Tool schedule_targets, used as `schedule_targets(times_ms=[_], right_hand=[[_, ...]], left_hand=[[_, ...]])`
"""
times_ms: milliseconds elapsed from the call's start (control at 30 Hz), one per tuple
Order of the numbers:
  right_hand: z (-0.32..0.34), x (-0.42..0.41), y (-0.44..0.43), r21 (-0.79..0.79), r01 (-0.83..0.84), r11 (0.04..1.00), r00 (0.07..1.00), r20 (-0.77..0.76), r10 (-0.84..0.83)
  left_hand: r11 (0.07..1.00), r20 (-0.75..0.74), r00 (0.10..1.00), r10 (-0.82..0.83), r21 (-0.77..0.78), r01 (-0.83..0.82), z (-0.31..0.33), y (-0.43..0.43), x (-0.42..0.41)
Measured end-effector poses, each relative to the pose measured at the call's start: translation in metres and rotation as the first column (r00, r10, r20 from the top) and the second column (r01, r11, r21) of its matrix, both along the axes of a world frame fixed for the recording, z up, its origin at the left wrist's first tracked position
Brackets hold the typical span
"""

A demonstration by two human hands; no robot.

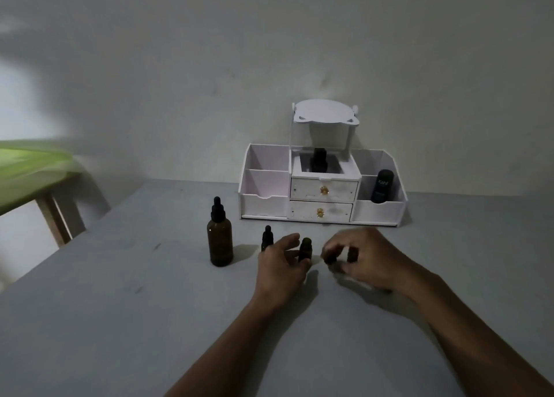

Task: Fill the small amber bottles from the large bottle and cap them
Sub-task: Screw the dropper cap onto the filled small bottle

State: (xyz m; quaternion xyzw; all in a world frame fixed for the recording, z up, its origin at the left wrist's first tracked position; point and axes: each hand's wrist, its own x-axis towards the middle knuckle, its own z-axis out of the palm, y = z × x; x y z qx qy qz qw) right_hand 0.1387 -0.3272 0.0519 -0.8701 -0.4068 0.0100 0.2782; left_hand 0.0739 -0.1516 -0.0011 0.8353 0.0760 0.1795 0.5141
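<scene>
The large amber bottle stands upright on the grey table with its black dropper cap on. Right of it stands a small bottle with a dropper cap, partly behind my left hand. The fingers of that hand grip an uncapped small amber bottle standing on the table. Just to its right, my right hand pinches a small dark cap low over the table. Another small dark piece shows between the right hand's fingers; I cannot tell what it is.
A white desk organizer with two drawers stands against the wall; it holds a dark bottle in its middle box and a black container at the right. A green-topped table is at the left.
</scene>
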Motion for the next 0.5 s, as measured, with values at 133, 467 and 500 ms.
schedule_targets(times_ms=[133,467,500], right_hand=[[0.015,0.009,0.013,0.494,0.092,0.865,0.995,-0.083,-0.058],[0.001,0.026,0.034,0.564,0.181,0.806,0.980,-0.171,-0.101],[0.001,0.027,0.033,0.567,0.180,0.804,0.981,-0.164,-0.104]], left_hand=[[1.000,0.005,1.000,-0.001,-0.009,0.001,-0.001,0.002,0.004],[0.998,0.021,0.999,0.045,-0.040,-0.044,-0.004,-0.003,0.002],[0.998,0.020,0.999,0.049,-0.043,-0.048,-0.004,-0.003,0.002]])
